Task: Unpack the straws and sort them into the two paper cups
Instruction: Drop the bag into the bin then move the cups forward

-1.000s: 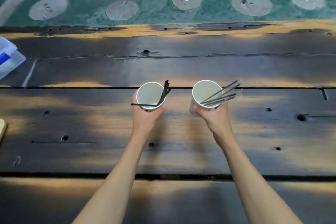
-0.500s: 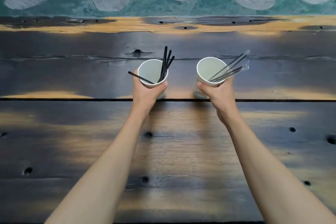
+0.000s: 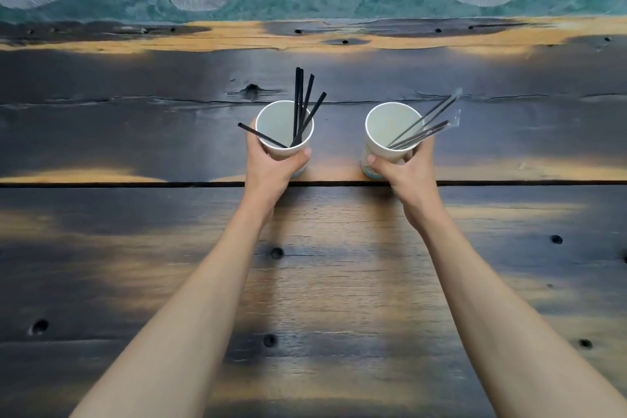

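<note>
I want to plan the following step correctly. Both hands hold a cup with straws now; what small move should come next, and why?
Probably open both hands and draw them back. The left hand grips the left cup of bare black straws; the right hand grips the right cup of clear-wrapped straws. Both cups seem to be at the wooden table, so the sorting looks finished.

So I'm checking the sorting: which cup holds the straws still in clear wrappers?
The cup in the right hand; its straws show clear plastic, while the other cup's are bare black.
</note>
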